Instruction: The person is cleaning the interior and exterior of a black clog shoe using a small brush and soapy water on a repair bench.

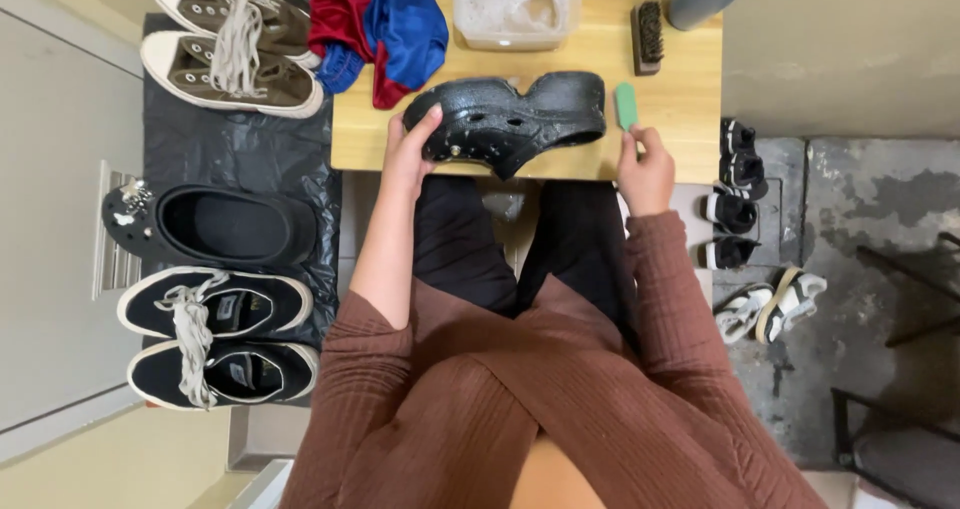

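A black clog [510,119] lies on its side on a small wooden table [680,109], its surface wet and shiny. My left hand [408,154] grips the clog's toe end at the table's front edge. My right hand [645,174] holds a small green sponge [626,106] upright, just to the right of the clog's heel. My legs in black trousers are under the table.
A clear tub of white powder [515,7], a dark brush [648,37] and red and blue cloths [385,24] lie on the table's far side. Left, on black plastic sheeting [225,149]: brown sneakers [230,44], another black clog [215,226], black sneakers [215,334]. Sandals [745,224] stand on the right.
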